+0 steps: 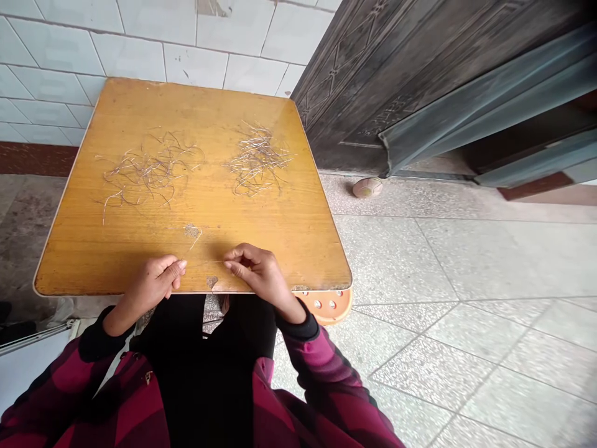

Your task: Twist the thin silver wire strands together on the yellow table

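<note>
Speckled stone floor (392, 255), under a flat, wood-grained bench (265, 218) with rounded corners and chipped front edge. On top, a loose left pile (149, 171) of curling, kinked metal strands; beside it, a denser, straighter right pile (257, 158). Near the front edge, left hand (158, 280) and right hand (259, 267), each grip pinched narrow on thin wire (201, 233), sharply bent beyond the left fingertips, faint between both.

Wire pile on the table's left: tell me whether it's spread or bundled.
Spread: the wire pile lies loose on the table, strands crossing and pointing in various directions.
</note>
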